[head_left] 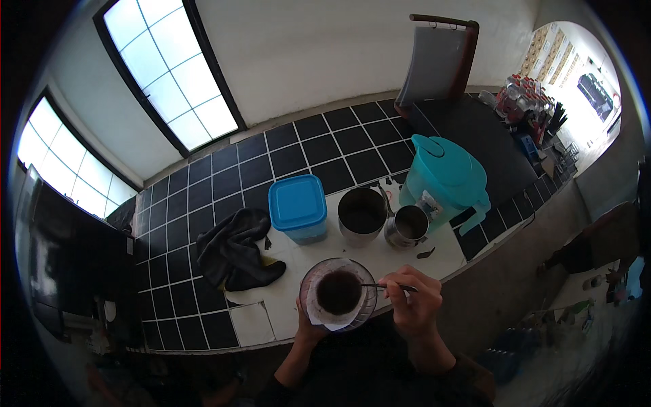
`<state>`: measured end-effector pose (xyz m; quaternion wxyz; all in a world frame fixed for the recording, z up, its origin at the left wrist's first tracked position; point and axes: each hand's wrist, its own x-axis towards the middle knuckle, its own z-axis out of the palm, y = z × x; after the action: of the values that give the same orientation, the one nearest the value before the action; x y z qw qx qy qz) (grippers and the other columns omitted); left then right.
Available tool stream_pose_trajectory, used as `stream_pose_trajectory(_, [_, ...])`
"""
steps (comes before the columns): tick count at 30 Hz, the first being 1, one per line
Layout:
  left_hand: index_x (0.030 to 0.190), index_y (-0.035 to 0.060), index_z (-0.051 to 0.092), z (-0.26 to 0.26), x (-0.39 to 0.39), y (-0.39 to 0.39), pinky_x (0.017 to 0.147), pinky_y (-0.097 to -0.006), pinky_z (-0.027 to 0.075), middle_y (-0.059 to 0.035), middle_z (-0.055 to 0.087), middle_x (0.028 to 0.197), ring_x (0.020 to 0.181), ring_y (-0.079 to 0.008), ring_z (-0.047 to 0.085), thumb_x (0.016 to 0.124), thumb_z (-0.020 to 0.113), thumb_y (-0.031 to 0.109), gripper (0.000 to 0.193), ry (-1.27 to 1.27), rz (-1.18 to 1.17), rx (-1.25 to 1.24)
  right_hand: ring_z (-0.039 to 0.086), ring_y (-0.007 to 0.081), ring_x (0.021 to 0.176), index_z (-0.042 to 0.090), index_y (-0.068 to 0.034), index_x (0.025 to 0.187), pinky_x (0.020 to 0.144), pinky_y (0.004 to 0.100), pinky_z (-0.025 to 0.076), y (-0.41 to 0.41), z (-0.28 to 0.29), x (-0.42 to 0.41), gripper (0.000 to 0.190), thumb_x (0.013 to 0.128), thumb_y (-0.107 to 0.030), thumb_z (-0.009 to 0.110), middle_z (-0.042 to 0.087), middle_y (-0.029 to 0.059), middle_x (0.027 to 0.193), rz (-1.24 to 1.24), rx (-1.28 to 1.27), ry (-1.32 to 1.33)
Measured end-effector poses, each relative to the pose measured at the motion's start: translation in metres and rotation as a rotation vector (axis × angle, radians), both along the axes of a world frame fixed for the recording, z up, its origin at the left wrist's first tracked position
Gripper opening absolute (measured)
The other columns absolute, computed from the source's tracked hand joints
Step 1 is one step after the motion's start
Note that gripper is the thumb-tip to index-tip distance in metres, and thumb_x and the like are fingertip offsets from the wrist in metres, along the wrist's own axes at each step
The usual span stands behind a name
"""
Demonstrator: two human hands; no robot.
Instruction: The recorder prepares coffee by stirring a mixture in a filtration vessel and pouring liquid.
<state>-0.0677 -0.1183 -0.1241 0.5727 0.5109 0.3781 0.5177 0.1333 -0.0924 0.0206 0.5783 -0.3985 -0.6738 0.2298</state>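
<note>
My left hand (pixel 310 328) supports a see-through ribbed coffee dripper (pixel 370 311) from its left and below, over the counter's front edge. Inside sits a paper filter (pixel 328 321) with dark coffee grounds (pixel 339 292). My right hand (pixel 414 300) pinches a thin, dark-looking handle (pixel 376 285), probably a spoon's, whose tip reaches the filter's right side. Beyond the dripper stand a tall metal cup (pixel 358 238), a smaller metal pitcher (pixel 406 240) and a plastic box (pixel 297 203) with a blue lid. Most of my left fingers are hidden behind the dripper.
White sheeting (pixel 300 262) covers part of the black-tiled counter (pixel 175 274). A dark cloth (pixel 234 249) lies left of the box. At the right stands a teal lidded jug (pixel 447 175). Several bottles (pixel 524 99) crowd the far right end. A dark scrap (pixel 426 253) lies near the pitcher.
</note>
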Motion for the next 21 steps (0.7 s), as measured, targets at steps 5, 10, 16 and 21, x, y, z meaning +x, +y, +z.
stream_pose_trajectory(5, [0.138,0.0046,0.028,-0.007,-0.002,0.000,0.104,-0.0429,0.041,-0.0157,0.048,0.135,0.124,-0.0285,0.051,0.061,0.089,0.015,0.099,0.157,0.037,0.111,0.058,0.0133,0.055,0.062,0.007,0.083,0.050,0.0242,0.046,0.000,-0.004,0.000,0.012,0.089,-0.001,0.057,0.064,0.0127,0.073,0.011,-0.053,0.024])
stream_pose_trajectory(10, [0.133,0.0019,0.042,-0.030,0.001,-0.008,0.098,-0.0398,0.048,-0.0135,0.054,0.129,0.118,-0.0250,0.055,0.072,0.081,0.013,0.073,0.073,0.235,0.083,0.058,0.0129,0.055,0.061,0.008,0.082,0.049,0.0244,0.047,0.001,-0.006,0.003,0.018,0.094,-0.004,0.054,0.062,0.0111,0.071,-0.027,-0.229,0.167])
stream_pose_trajectory(16, [0.133,0.0022,0.043,-0.005,0.002,-0.004,0.099,-0.0396,0.047,-0.0132,0.054,0.129,0.119,-0.0250,0.054,0.070,0.083,0.014,0.076,0.177,0.172,0.167,0.058,0.0107,0.057,0.061,0.007,0.083,0.050,0.0254,0.047,0.003,-0.006,0.005,0.022,0.097,-0.008,0.052,0.060,0.0070,0.069,-0.033,-0.407,0.435])
stream_pose_trajectory(21, [0.133,0.0029,0.043,-0.019,-0.002,-0.007,0.100,-0.0394,0.046,-0.0130,0.053,0.129,0.119,-0.0248,0.054,0.069,0.084,0.016,0.078,0.194,0.195,0.195,0.056,0.0129,0.054,0.058,0.005,0.084,0.050,0.0259,0.047,0.006,-0.005,0.006,0.026,0.099,-0.015,0.050,0.057,0.0078,0.066,-0.014,-0.426,0.518])
